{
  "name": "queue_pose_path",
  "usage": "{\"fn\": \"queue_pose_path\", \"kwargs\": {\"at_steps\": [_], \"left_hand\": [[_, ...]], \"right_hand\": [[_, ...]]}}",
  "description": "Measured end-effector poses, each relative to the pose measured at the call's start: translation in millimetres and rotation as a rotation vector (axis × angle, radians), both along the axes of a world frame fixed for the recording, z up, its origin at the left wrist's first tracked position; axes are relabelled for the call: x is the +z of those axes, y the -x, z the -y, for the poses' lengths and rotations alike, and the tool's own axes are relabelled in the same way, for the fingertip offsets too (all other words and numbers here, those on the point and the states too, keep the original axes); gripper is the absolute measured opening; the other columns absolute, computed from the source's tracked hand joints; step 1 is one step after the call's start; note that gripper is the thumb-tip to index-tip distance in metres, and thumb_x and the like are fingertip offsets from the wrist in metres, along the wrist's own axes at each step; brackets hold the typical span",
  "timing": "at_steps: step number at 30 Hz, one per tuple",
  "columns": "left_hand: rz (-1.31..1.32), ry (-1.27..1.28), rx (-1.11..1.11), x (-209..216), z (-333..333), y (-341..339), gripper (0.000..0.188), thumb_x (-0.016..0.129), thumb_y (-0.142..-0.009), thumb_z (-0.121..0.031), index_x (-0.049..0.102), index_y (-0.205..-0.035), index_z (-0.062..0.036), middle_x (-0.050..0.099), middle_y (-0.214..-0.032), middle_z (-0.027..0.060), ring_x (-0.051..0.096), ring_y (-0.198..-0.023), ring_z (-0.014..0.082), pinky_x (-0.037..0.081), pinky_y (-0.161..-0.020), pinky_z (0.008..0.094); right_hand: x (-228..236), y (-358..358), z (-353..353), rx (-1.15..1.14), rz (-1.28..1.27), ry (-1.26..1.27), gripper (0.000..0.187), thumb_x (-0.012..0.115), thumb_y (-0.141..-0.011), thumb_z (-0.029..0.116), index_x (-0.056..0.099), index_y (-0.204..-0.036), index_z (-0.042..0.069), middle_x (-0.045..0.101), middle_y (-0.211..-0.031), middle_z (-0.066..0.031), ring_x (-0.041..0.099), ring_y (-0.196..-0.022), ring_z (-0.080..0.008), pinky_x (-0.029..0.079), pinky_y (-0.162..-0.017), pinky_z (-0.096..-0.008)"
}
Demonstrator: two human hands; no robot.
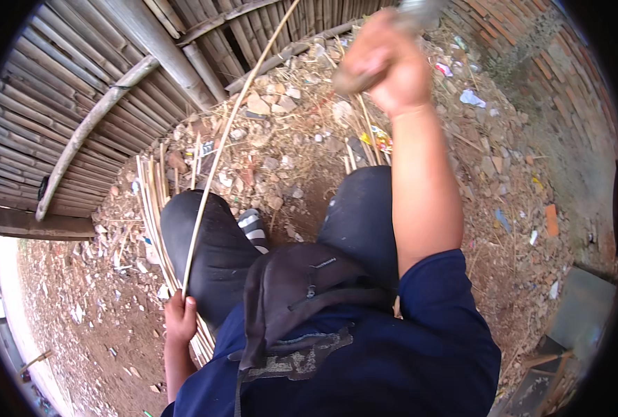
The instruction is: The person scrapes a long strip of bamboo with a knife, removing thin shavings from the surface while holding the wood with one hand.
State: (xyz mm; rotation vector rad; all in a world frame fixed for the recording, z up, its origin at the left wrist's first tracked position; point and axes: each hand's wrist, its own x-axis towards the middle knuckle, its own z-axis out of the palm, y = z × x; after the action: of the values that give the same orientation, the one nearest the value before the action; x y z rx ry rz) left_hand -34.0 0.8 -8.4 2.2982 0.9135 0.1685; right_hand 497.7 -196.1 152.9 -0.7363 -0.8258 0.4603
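While the left hand [181, 321] is grasping the near end of a long, thin bamboo strip [225, 138], the strip is slanting across the left thigh [215, 267] and extending to the upper edge of the view. The right hand [387, 68], raised ahead of the right knee [364, 191], is clenching the brown handle of a hand tool [354, 83]; its pale far end is blurring too much for its exact kind to be told. A bundle of similar strips [154, 222] is lying beside the left leg on the rubble-strewn ground [114, 340]; whether the left hand is also touching it cannot be told. In handling, the strip is probably proving light and springy — stiff over a short span, whippy over its full length — with edges that may be splintering. The near end is offering control; a hold around mid-length would be balancing it better.
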Motion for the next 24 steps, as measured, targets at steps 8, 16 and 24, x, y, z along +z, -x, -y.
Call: {"fn": "queue_pose_path", "kwargs": {"at_steps": [8, 16, 24], "left_hand": [[-0.120, -0.283, 0.083, -3, 11, -1, 0.044, 0.041, -0.106, -0.033, 0.049, -0.076, -0.0017, 0.055, -0.063, 0.0234, 0.058, -0.063, 0.0481, 0.044, -0.059, 0.0542], [-0.092, -0.351, 0.109, -15, 14, -3, 0.038, 0.047, -0.104, -0.029, 0.049, -0.076, -0.0035, 0.054, -0.059, 0.0237, 0.058, -0.056, 0.0474, 0.043, -0.052, 0.0543], [-0.075, -0.263, 0.104, -24, 4, 2, 0.039, 0.047, -0.104, -0.029, 0.049, -0.076, -0.0030, 0.055, -0.060, 0.0229, 0.058, -0.058, 0.0479, 0.044, -0.054, 0.0535]], "right_hand": [[-76, 59, -63, -0.128, 1.012, 1.279, 0.023, 0.074, -0.080, 0.026, 0.071, -0.097, 0.010, 0.072, -0.092, -0.0134, 0.071, -0.091, -0.0330, 0.056, -0.080, -0.0453], [-104, 35, -65, -0.066, 0.953, 1.360, 0.025, 0.069, -0.083, 0.022, 0.071, -0.105, 0.009, 0.072, -0.097, -0.0147, 0.071, -0.095, -0.0302, 0.056, -0.084, -0.0447], [-86, 64, -77, 0.126, 1.079, 1.421, 0.020, 0.069, -0.083, 0.022, 0.071, -0.097, 0.009, 0.072, -0.092, -0.0126, 0.071, -0.094, -0.0287, 0.055, -0.084, -0.0448]]}}
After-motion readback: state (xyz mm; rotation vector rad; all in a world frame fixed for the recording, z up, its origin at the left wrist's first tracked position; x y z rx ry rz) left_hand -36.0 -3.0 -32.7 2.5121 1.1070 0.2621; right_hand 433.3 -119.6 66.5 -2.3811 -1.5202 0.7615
